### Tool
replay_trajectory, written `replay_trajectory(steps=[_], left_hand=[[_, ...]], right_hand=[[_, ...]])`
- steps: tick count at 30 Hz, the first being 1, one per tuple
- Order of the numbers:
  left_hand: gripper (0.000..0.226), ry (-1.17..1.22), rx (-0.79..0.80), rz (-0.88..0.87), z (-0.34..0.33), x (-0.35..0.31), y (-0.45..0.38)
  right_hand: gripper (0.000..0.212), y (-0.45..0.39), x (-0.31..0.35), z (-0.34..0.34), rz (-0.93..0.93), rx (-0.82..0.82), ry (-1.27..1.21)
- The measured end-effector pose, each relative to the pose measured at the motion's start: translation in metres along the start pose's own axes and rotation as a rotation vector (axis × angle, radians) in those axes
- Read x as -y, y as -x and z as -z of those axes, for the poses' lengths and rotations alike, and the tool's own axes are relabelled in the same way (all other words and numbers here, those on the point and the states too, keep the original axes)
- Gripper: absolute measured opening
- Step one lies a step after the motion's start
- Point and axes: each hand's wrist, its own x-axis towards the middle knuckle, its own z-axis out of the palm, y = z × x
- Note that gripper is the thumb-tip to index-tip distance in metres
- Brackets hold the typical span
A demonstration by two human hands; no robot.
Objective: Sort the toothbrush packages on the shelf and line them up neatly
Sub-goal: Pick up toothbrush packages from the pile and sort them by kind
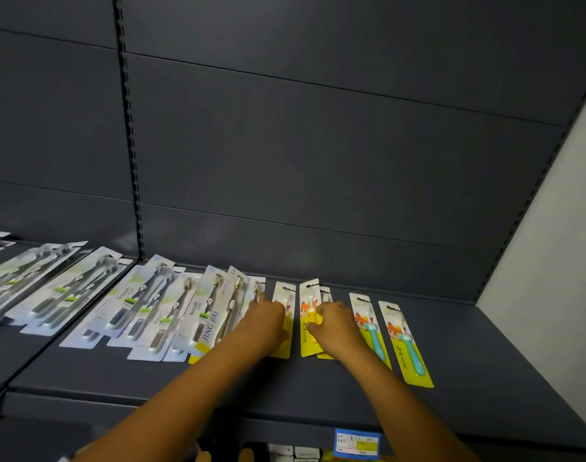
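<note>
Toothbrush packages lie flat in a row along a dark grey shelf (485, 361), their tops pointing toward the back panel. In the middle of the row sit the yellow children's packs printed with a fox. The left hand (266, 316) rests palm down on one yellow pack (283, 323), fingers curled over its upper half; whether they actually grip it cannot be told. Just beside it, the right hand (335, 323) lies on an orange-brush fox pack (309, 318), thumb against the card's edge and fingers bent over a second pack half hidden beneath. To the right, slightly apart from each other, lie two yellow packs with teal brushes (415, 345), angled a little.

Left of the hands, a "JING PAI" pack (211, 323) and several pale "Niopoth" packs (141, 311) overlap one another loosely. Further left, past the seam between shelf sections, more pale packs with dark brushes (51, 288) lie fanned out.

The back panel (318, 145) is dark grey metal with horizontal seams and a slotted upright (129, 128). A pale wall (551, 228) closes the right side. A blue-and-yellow price label (356, 443) is fixed to the shelf's front edge.
</note>
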Motion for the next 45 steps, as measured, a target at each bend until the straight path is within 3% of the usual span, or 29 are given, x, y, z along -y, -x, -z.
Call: replay_trajectory(steps=[14,18,22,31,37,45], left_hand=[[0.060,-0.115,-0.004,-0.167,-0.004,0.026,-0.009],[0.049,0.011,-0.001,-0.248,0.011,0.039,0.003],[0.038,0.049,-0.127,-0.317,0.036,0.062,0.021],[0.052,-0.144,-0.320,-0.132,0.088,0.117,0.102],[0.053,-0.208,-0.341,0.030,0.102,0.167,0.173],[0.054,-0.170,-0.368,0.256,0.124,0.281,0.265]], right_hand=[[0.034,0.003,0.009,-0.010,0.027,-0.017,0.309],[0.040,0.008,0.010,0.001,0.029,0.005,0.278],[0.056,0.014,0.016,0.025,0.125,0.010,0.302],[0.069,0.045,0.086,0.044,0.475,0.079,0.374],[0.072,0.072,0.153,0.018,0.627,0.156,0.357],[0.070,0.100,0.262,-0.038,0.793,0.254,0.322]])
